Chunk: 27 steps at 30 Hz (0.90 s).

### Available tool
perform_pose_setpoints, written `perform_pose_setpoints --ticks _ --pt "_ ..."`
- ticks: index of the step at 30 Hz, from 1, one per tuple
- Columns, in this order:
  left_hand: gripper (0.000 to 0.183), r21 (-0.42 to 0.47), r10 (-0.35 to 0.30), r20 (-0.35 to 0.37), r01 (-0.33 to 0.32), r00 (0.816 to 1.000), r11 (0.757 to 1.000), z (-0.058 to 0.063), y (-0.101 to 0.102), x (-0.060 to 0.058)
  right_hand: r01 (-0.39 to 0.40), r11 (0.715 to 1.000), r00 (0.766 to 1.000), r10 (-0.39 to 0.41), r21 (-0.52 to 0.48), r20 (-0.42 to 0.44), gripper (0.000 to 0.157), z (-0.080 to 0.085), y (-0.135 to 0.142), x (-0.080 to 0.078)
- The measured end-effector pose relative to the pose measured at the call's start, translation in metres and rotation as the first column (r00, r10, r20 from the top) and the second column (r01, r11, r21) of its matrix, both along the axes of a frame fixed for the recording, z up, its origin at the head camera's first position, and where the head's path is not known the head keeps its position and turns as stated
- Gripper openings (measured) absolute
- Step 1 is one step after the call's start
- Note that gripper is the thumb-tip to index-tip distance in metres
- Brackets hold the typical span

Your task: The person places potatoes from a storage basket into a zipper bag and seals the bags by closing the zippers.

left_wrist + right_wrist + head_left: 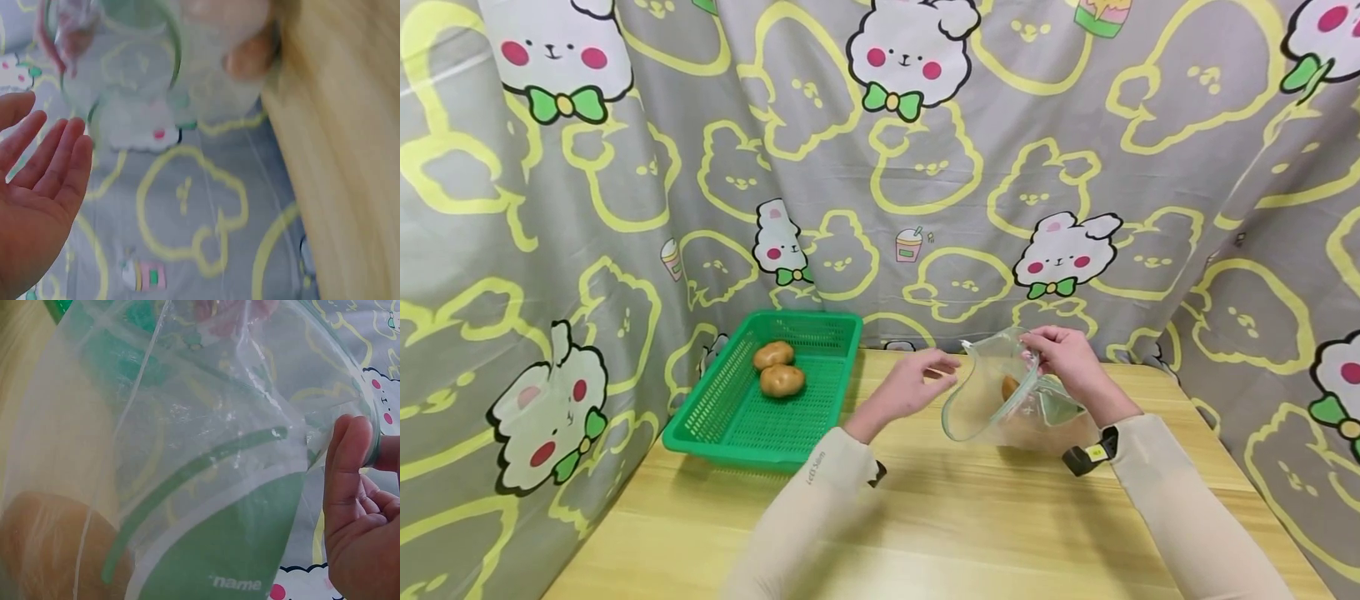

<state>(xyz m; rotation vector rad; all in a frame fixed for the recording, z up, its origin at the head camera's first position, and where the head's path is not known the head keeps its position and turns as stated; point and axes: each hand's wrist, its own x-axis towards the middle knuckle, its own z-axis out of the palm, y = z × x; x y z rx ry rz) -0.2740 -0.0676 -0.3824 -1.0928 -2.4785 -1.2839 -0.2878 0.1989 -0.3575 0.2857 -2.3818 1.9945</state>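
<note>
My right hand [1063,358] pinches the rim of a clear zip bag [973,400] between thumb and fingers. The bag hangs with its mouth spread apart, facing left, and carries a green printed panel [231,544] marked "name". Inside, low down, lies a brown potato [56,544], seen through the plastic. Just left of the bag mouth, my left hand [913,383] holds nothing, its fingers loosely bent in the head view. The left wrist view shows this hand [47,181] palm up, fingertips near the bag's edge.
A green slatted basket [730,451] stands at the left of the wooden table [925,533], with two brown potatoes [782,381] lying together in it. Behind the table hangs a grey patterned curtain [842,192], which also runs along both sides.
</note>
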Motion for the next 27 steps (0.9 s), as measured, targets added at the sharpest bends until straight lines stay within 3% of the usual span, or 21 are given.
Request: perform_pose_setpoints --ticks 10,15,20,27 --pt "0.027 -0.13 0.112 -0.004 -0.111 0.994 0.985 0.023 -0.084 -0.027 -0.004 1.0 1.0 0.004 -0.015 -0.002 0.042 -0.001 0.0 0.001" --pt "0.027 -0.208 0.216 -0.03 -0.217 0.976 0.954 0.027 -0.133 -0.044 -0.017 0.999 1.0 0.017 -0.044 -0.005 0.032 -0.001 0.0 0.002" --pt "0.031 -0.308 0.291 -0.005 -0.278 0.957 0.91 0.02 -0.177 -0.057 -0.019 0.998 1.0 0.019 -0.058 -0.008 0.023 -0.001 -0.001 0.003" --pt "0.034 -0.448 0.333 0.029 -0.286 0.942 0.847 0.0 -0.214 -0.067 -0.013 1.0 1.0 0.012 -0.004 -0.018 0.032 -0.003 -0.001 0.003"
